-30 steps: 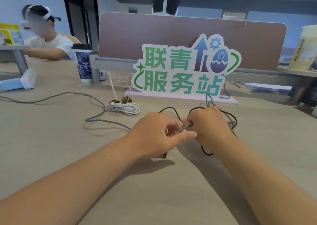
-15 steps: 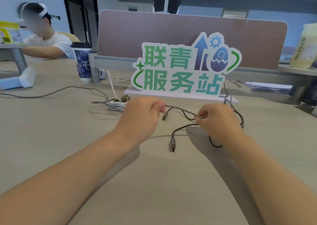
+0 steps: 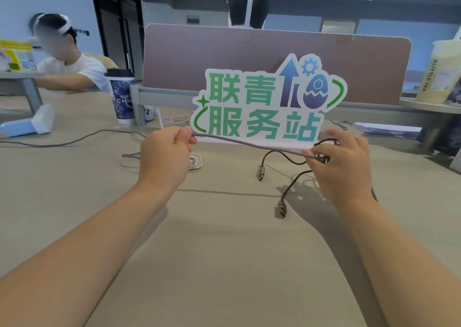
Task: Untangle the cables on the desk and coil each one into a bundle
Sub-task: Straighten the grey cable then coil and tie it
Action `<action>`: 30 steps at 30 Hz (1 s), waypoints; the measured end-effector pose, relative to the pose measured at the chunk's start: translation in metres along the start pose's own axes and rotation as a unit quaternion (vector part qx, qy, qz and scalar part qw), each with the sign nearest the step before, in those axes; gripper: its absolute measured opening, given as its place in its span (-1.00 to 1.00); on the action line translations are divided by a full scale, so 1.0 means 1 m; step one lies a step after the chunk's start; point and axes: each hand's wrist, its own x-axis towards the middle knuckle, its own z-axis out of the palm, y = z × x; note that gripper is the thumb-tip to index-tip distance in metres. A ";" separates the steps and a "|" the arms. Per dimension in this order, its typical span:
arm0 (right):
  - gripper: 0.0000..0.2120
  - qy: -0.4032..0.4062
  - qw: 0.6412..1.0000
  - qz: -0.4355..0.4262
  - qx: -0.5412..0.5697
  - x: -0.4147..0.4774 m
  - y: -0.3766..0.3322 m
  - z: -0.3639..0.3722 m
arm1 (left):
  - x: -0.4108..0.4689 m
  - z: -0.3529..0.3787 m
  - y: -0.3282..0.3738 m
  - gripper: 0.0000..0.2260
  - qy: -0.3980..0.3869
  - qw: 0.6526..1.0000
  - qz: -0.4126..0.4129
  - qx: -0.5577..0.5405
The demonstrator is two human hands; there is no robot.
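The left hand is curled tight round a grey cable, just in front of the sign's left corner. The right hand pinches the same cable with its thumb and first finger, in front of the sign's right corner. Its other fingers are loose. The cable hangs in the air between the hands.

A dark cable is bunched at the right hand. Its plugs hang down toward the desk.

I think the job is only part done. A white cable, left of the sign's front, looks coiled. The grey and dark ones are not.

There is lots of bare desk in front of the sign. The sign is close behind the hands, and a cup stands to its left. So pulling toward the person looks safest.
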 end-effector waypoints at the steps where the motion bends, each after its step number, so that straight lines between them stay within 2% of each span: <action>1: -0.83 -0.009 1.000 0.022 -0.001 0.000 0.003 0.000 | 0.001 -0.001 -0.001 -0.73 0.005 1.000 -0.003 0.001; 5: -0.80 -0.070 0.988 0.129 0.053 0.000 0.004 -0.001 | 0.001 0.004 -0.006 -0.73 0.005 1.000 -0.013 0.008; 7: -0.81 -0.096 0.985 0.132 0.051 0.000 0.001 -0.001 | -0.002 0.008 -0.010 -0.74 -0.019 0.999 -0.014 0.035; 11: -0.83 -0.135 0.985 0.086 0.058 0.000 -0.012 -0.004 | -0.009 0.011 -0.016 -0.76 -0.086 0.968 0.027 0.235; 13: -0.83 -0.152 0.986 0.051 0.045 -0.001 -0.021 -0.005 | -0.014 0.012 -0.009 -0.70 -0.104 0.972 0.091 0.188; 16: -0.82 -0.155 0.986 0.030 0.053 -0.004 -0.037 -0.005 | -0.028 0.019 0.009 -0.76 -0.168 0.968 0.174 0.067; 18: -0.82 -0.152 0.986 0.020 0.062 -0.006 -0.046 -0.006 | -0.041 0.024 0.017 -0.76 -0.240 0.952 0.182 0.058; 20: -0.83 -0.148 0.986 0.001 0.070 -0.009 -0.054 -0.004 | -0.048 0.028 0.019 -0.77 -0.273 0.939 0.193 0.080; 23: -0.85 -0.144 0.986 -0.026 0.081 -0.010 -0.057 -0.003 | -0.045 0.027 0.019 -0.80 -0.259 0.937 0.219 0.079; 26: -0.90 -0.107 0.989 -0.035 0.098 -0.004 -0.046 -0.008 | -0.032 0.016 0.024 -0.79 -0.174 0.960 0.216 0.029; 28: -0.72 -0.084 0.991 -0.001 0.104 0.001 -0.037 -0.010 | -0.024 0.008 0.027 -0.79 -0.120 0.973 0.198 0.002; 30: -0.62 -0.103 0.992 0.015 0.072 0.002 -0.030 -0.008 | -0.019 0.004 0.025 -0.77 -0.110 0.976 0.188 0.003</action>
